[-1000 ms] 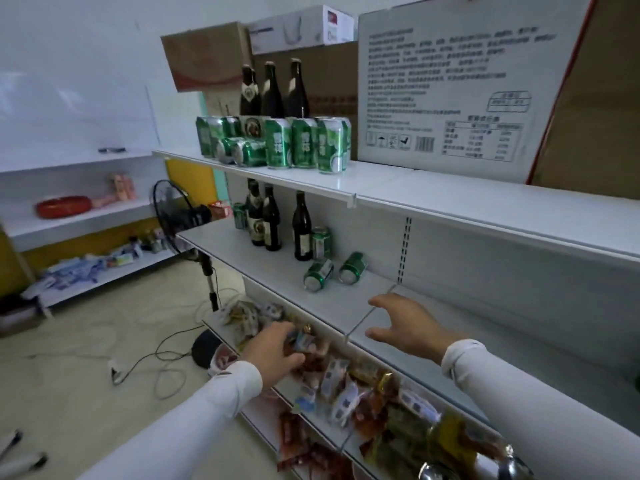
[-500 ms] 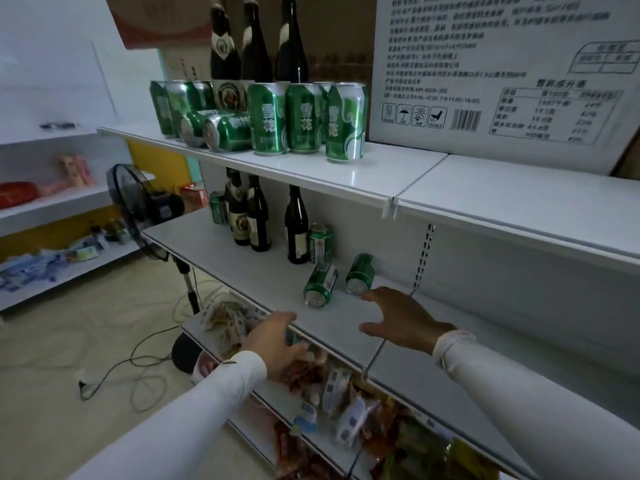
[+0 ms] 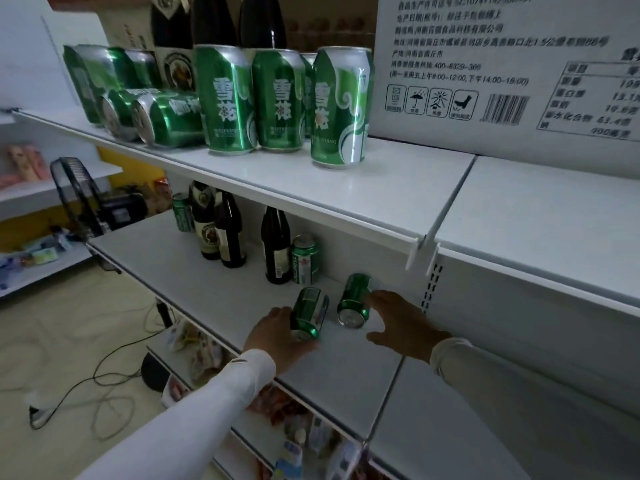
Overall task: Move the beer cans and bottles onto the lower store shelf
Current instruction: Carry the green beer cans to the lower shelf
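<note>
**A:** Where do the two arms lie?

**B:** Both reach forward from the lower edge of the view, in long white sleeves; the left arm runs up from lower left, the right comes in from the right edge.

**A:** The left hand (image 3: 277, 336)?

**B:** Back of the hand upward, fingers and thumb curled round the near end of a green aluminium beer can lying on its side (image 3: 309, 315).

**A:** And the right hand (image 3: 403, 327)?

**B:** Fingers spread and nearly straight, thumb toward the viewer. Its fingertips (image 3: 375, 296) touch a second green aluminium can lying on its side (image 3: 355, 299); no grip shows.
</note>
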Available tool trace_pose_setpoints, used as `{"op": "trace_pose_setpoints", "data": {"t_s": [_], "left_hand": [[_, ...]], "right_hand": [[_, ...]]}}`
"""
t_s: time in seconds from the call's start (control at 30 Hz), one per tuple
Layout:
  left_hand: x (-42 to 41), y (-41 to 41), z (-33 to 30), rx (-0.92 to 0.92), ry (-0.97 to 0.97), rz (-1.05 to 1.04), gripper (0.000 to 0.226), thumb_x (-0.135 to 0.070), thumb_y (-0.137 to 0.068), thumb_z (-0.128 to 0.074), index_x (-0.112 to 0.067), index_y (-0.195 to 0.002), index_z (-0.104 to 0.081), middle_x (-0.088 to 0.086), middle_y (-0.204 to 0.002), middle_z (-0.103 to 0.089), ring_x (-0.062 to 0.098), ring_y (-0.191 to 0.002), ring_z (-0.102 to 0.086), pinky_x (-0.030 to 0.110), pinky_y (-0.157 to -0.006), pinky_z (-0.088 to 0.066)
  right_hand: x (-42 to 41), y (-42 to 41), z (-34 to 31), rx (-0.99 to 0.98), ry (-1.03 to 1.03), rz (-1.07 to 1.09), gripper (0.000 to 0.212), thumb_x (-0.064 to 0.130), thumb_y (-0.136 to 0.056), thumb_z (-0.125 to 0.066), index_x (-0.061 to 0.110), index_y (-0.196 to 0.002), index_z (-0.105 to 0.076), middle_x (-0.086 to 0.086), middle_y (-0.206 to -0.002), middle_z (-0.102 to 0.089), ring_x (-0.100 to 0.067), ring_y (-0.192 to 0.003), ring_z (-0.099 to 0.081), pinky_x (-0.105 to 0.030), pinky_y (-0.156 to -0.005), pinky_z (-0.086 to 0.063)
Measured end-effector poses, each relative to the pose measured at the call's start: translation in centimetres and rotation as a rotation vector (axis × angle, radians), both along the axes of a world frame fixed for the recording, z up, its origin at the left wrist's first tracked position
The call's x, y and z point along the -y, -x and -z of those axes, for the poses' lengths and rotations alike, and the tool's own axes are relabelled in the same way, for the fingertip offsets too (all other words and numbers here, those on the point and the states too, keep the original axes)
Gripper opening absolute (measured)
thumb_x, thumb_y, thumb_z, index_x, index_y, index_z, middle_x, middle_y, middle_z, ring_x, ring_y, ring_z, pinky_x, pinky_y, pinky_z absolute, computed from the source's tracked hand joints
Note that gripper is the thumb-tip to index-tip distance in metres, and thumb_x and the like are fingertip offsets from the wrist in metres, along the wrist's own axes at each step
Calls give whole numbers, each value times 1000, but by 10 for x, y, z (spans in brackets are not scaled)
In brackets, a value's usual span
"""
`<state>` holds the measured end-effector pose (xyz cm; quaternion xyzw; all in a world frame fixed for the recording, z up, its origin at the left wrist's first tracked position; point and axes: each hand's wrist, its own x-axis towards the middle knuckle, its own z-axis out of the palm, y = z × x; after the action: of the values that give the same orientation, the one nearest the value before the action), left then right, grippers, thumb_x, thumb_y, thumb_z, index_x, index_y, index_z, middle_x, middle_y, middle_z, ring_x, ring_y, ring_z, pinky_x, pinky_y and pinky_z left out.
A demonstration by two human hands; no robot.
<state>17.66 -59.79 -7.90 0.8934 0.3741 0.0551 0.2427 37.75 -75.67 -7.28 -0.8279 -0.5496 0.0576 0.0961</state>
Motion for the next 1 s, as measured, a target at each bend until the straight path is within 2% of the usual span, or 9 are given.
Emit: {"op": "trace_pose_setpoints", "data": {"t_s": [0.13, 0.27, 0.37, 0.5, 0.6, 0.7, 0.8, 0.87, 1.0], "left_hand": [[-7, -13, 8, -12, 61, 13, 71, -63, -67, -70, -22, -120, -47, 2, -114, -59, 25, -103, -59, 29, -84, -46], [-18, -14, 12, 5, 90, 41, 61, -55, -71, -70, -23, -118, -49, 2, -114, -63, 24, -100, -61, 29, -83, -49], [-32, -6, 10, 43, 99, 41, 59, -45, -74, -73, -22, -124, -51, 0, -117, -62, 22, -103, -60, 22, -80, -44], [-48, 8, 5, 112, 83, 41, 73, -46, -72, -74, -21, -135, -46, 1, -127, -60, 20, -110, -59, 23, -88, -46], [-55, 14, -4, 166, 78, 33, 77, -46, -73, -75, -19, -137, -44, 3, -129, -59, 21, -114, -58, 25, -93, -45], [-59, 15, -19, 233, 67, 28, 72, -44, -72, -77, -20, -134, -48, 2, -125, -61, 22, -110, -58, 22, -87, -43], [-61, 9, -35, 271, 57, 78, 62, -39, -72, -77, -22, -127, -53, 0, -118, -63, 21, -106, -60, 21, -83, -41], [-63, 4, -40, 268, 71, 120, 54, -37, -71, -78, -24, -119, -57, 0, -115, -64, 22, -104, -61, 24, -86, -46], [-62, -7, -45, 227, 100, 217, 47, -31, -72, -79, -21, -114, -60, 3, -115, -65, 24, -104, -61, 32, -92, -49]], "right_hand": [[-14, -12, 11, 49, 6, -74, 80, 34, -91, -66, 23, -155, -20, -2, -161, -20, -20, -146, -19, -30, -116, -22], [-27, -23, 17, 123, 25, -144, 81, 29, -90, -67, 23, -155, -19, -4, -163, -14, -24, -149, -15, -36, -118, -18], [-36, -23, 16, 204, -17, -207, 78, 27, -83, -74, 20, -150, -35, -8, -158, -29, -30, -144, -29, -42, -115, -29], [-45, -28, 23, 200, -82, -216, 73, 42, -77, -78, 18, -140, -49, -8, -148, -46, -31, -137, -44, -51, -103, -47], [-46, -18, 19, 123, -137, -179, 76, 42, -77, -80, 18, -141, -48, -7, -148, -46, -29, -139, -40, -47, -110, -40], [-48, -3, 4, -80, -188, -38, 80, 44, -75, -81, 21, -143, -45, -1, -143, -49, -22, -132, -44, -32, -110, -35], [-49, 5, -11, -303, -268, 138, 69, 53, -70, -81, 25, -129, -56, 3, -122, -64, -18, -112, -59, -35, -97, -47], [-48, 7, -14, -397, -244, 222, 59, 55, -70, -80, 25, -117, -63, 4, -110, -68, -17, -102, -63, -35, -91, -51], [-40, 12, -11, -508, -231, 311, 58, 55, -69, -81, 19, -112, -66, 0, -106, -70, -18, -99, -65, -38, -90, -54]]}}
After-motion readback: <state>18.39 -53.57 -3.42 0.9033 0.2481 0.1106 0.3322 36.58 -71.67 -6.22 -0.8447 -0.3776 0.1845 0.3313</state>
